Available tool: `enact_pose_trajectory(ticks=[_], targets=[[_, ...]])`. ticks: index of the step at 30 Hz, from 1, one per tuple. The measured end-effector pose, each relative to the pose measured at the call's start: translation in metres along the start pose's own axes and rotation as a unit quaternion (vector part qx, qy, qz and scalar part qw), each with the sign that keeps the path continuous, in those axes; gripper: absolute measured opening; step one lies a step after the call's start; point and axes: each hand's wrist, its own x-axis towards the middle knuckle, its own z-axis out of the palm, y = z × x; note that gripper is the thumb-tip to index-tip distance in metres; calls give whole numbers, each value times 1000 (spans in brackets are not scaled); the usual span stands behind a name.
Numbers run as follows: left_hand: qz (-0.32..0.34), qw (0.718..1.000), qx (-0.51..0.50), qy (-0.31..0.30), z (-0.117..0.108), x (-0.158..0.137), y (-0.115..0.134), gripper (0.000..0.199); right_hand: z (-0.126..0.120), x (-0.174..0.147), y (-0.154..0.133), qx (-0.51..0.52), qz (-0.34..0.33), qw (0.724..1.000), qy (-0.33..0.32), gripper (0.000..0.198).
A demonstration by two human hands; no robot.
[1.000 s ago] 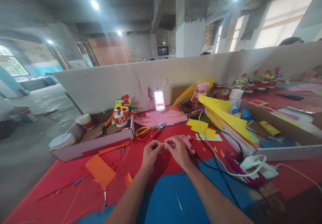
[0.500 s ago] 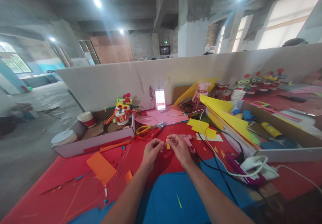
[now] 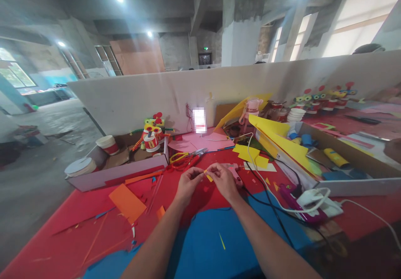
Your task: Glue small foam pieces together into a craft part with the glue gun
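Over the red tabletop, a small yellow-orange paper strip [image 3: 209,177] is pinched between my two hands. My left hand [image 3: 189,184] is closed, its thumb and forefinger at the strip's left side. My right hand [image 3: 222,180] is closed on the strip from the other side, fingertips close to the left ones. The fingers cover part of the strip. Just beyond my right hand lies a pink glue gun [image 3: 233,173], partly hidden by it. Scissors with yellow handles [image 3: 180,158] and red-handled scissors [image 3: 196,160] rest ahead of my left hand.
A box with paper-cup figures [image 3: 151,141] stands on the left. To the right sits a box of coloured rolls [image 3: 336,158], beside a purple power strip [image 3: 300,206] with trailing cables. Orange paper [image 3: 127,204], yellow sheets [image 3: 250,155] and scraps lie about. A white partition [image 3: 140,95] runs behind.
My hands have come closer together, and the paper strip between them has tilted from upright to slanting. The camera view has shifted slightly.
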Motion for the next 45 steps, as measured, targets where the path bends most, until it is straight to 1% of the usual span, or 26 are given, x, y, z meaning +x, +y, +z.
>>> enact_pose_trajectory(ticks=[5, 8, 13, 15, 21, 26, 30, 32, 34, 37, 39, 42, 45], targets=[[-19, 999, -41, -20, -2, 0, 0, 26, -2, 1, -1, -13, -15, 1000, -17, 16], [-20, 999, -42, -28, -5, 1, 1, 26, -1, 1, -2, -20, -16, 999, -25, 16], [-47, 997, -35, -40, -7, 1, 2, 35, -1, 0, -5, -19, -16, 999, -32, 19], [-53, 997, -28, -41, -6, 1, 3, 34, -2, 0, -5, -26, -20, 999, -35, 20], [-58, 998, -34, -16, -2, -1, 5, 31, -4, 1, -1, -39, -17, 999, -19, 16], [-75, 996, -36, -36, -4, 0, 3, 32, -5, 1, -6, -76, -34, 996, -21, 12], [-83, 995, -31, -48, -6, 1, 0, 32, -4, -1, -10, -104, -49, 993, -35, 8], [-97, 993, -33, -55, -5, 1, 0, 33, -3, -2, -8, -89, -44, 994, -38, 6], [-105, 993, -41, -44, -4, 1, 1, 32, 0, -1, -5, -61, -34, 997, -32, 9], [-99, 993, -67, 9, -2, 2, 2, 30, 3, 0, 1, 10, -13, 1000, 7, 19], [-91, 990, -94, 45, -2, 3, 3, 31, 6, 0, 4, 62, 15, 998, 25, 25], [-81, 986, -129, 70, -2, 3, 3, 33, 12, -3, 6, 114, 61, 992, 7, 33], [-70, 987, -128, 66, 0, 3, 2, 30, 18, -6, 7, 150, 86, 985, -17, 36]])
